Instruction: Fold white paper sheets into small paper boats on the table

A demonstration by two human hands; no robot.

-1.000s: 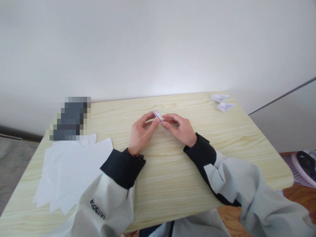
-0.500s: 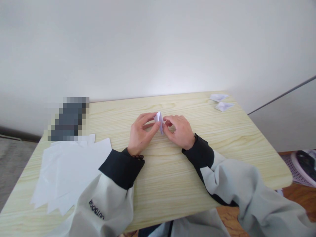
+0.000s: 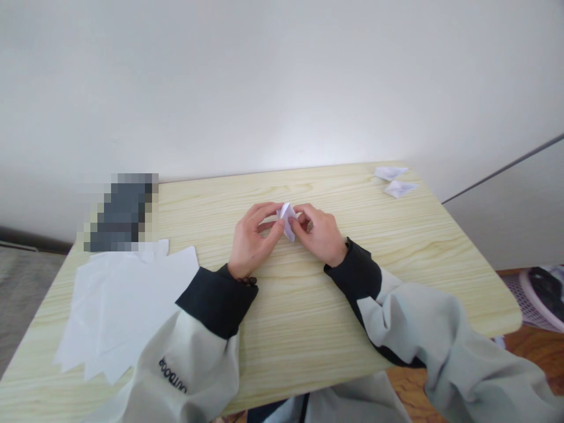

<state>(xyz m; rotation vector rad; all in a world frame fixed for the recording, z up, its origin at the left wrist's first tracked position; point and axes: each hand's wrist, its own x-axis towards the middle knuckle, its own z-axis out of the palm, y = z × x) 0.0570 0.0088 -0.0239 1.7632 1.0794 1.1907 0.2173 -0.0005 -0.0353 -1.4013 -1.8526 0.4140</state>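
Note:
A small folded piece of white paper (image 3: 288,218) is held upright over the middle of the wooden table (image 3: 282,329). My left hand (image 3: 255,238) pinches its left side between thumb and fingers. On the right side, my right hand (image 3: 322,233) grips the paper's edge with thumb and forefinger. The fold is pointed at the top and narrows toward the bottom; fingertips cover part of it.
Two folded white paper shapes (image 3: 400,188) lie at the table's back right corner. Loose white sheets (image 3: 127,305) overlap at the left, below a dark blurred-out object (image 3: 121,211). A white wall rises behind the table; a pink basket (image 3: 531,302) stands right of it.
The folded paper has turned and spread slightly, showing a wider face. My right thumb and forefinger have closed onto its right side, and my left fingers have shifted a little.

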